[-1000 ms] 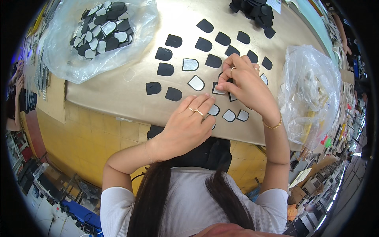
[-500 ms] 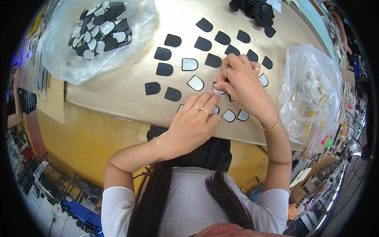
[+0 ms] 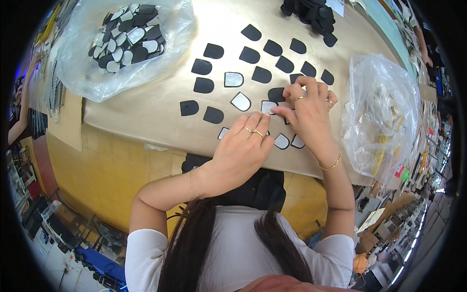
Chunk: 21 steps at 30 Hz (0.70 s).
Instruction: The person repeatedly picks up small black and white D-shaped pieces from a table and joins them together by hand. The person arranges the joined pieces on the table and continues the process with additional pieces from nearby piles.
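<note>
Under my left hand's fingertips lies a small rounded black patch with a silver-white face (image 3: pixel 268 106). My left hand (image 3: pixel 242 150) is stretched out flat, its fingers pressing the patch's near edge to the table. My right hand (image 3: pixel 311 111) hovers just right of it, thumb close to the patch and fingers apart. A plain black patch (image 3: pixel 276 94) lies just beyond, beside the right fingers. Other silver-faced patches, such as one (image 3: pixel 241 101) to the left and another (image 3: pixel 281 141) nearer me, lie around. Some patches are partly hidden by my hands.
Several plain black patches (image 3: pixel 261 74) are spread over the tan tabletop (image 3: pixel 146 112). A clear plastic bag (image 3: pixel 78 78) full of mixed patches stands at the far left. Far back is a black heap (image 3: pixel 316 17); another clear bag (image 3: pixel 384 117) sits at the right.
My right hand has drawn back to the right from the silver-faced patch and its fingers have spread. The black patch behind shows more now. My left hand stays nearly still.
</note>
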### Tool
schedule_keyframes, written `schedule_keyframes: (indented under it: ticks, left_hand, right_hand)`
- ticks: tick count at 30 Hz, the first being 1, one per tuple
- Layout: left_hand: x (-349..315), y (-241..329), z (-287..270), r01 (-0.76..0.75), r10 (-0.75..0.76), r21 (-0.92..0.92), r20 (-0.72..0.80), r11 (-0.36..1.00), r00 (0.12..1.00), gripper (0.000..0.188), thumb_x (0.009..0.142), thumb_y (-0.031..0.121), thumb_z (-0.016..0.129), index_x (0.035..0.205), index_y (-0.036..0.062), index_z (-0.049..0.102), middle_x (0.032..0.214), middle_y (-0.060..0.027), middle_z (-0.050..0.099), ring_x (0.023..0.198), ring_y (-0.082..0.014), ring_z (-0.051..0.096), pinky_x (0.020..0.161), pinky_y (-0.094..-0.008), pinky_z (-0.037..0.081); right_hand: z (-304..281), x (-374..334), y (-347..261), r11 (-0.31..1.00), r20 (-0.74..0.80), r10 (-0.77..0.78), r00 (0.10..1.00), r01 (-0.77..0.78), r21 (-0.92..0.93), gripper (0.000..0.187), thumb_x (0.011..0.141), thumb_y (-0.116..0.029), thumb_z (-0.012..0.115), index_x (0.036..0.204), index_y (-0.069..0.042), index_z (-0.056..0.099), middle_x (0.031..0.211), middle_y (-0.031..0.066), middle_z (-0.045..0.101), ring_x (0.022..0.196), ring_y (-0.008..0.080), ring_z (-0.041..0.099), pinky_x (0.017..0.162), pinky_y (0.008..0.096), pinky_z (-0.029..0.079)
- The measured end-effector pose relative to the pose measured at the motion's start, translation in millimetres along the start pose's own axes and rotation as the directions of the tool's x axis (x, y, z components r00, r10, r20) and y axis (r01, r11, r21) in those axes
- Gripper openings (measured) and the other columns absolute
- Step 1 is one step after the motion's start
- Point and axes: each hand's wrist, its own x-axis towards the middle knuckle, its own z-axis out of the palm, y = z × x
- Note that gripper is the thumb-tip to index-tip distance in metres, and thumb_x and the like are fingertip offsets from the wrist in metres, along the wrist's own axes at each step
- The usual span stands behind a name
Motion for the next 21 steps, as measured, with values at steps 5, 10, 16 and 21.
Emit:
schedule_keyframes:
  ticks: [5, 10, 16, 21]
  left_hand:
    - [-3.3, -2.3, -8.9, 0.044, -0.049, -0.161, -0.025, 0.986, 0.999, 0.015, 0.079, 0.007, 0.072, 0.088, 0.0018, 0.061, 0.130, -0.0199, 0.061, 0.122, -0.0355, 0.058, 0.105, -0.0490, 0.044]
    - [-21.0, -8.7, -31.8, 0.138, -0.136, -0.112, 0.022, 0.984, 0.990, 0.016, 0.081, 0.008, 0.073, 0.090, 0.0024, 0.061, 0.129, -0.0209, 0.061, 0.127, -0.0350, 0.057, 0.110, -0.0502, 0.041]
    - [-27.6, -20.9, -33.3, 0.148, -0.147, -0.033, 0.038, 0.988, 0.988, 0.015, 0.082, 0.008, 0.073, 0.090, 0.0034, 0.061, 0.128, -0.0178, 0.061, 0.130, -0.0327, 0.056, 0.112, -0.0511, 0.040]
    - [-30.6, -19.3, -32.3, 0.139, -0.137, -0.037, 0.043, 0.990, 0.990, 0.014, 0.083, 0.008, 0.072, 0.090, 0.0033, 0.061, 0.126, -0.0174, 0.062, 0.129, -0.0322, 0.057, 0.112, -0.0506, 0.040]
  right_hand:
    - [-4.6, 14.0, -9.2, 0.952, -0.008, 0.069, 0.998, -0.063, 0.299, 0.019, 0.079, -0.019, 0.082, 0.095, -0.015, 0.072, 0.109, 0.0031, 0.055, 0.104, 0.0263, 0.049, 0.088, 0.0452, 0.032]
    - [7.5, 20.8, -37.9, 0.878, 0.108, 0.074, 0.991, -0.116, 0.464, 0.015, 0.079, -0.018, 0.083, 0.090, -0.011, 0.076, 0.108, 0.0033, 0.054, 0.105, 0.0249, 0.049, 0.092, 0.0430, 0.031]
    - [13.0, 28.6, -49.4, 0.907, 0.122, 0.081, 0.989, -0.124, 0.403, 0.018, 0.078, -0.019, 0.084, 0.089, -0.007, 0.076, 0.108, 0.0030, 0.055, 0.107, 0.0244, 0.049, 0.093, 0.0417, 0.030]
    - [9.8, 25.8, -54.4, 0.916, 0.157, 0.119, 0.980, -0.170, 0.364, 0.020, 0.077, -0.019, 0.085, 0.089, -0.006, 0.076, 0.105, 0.0037, 0.057, 0.106, 0.0249, 0.050, 0.094, 0.0405, 0.030]
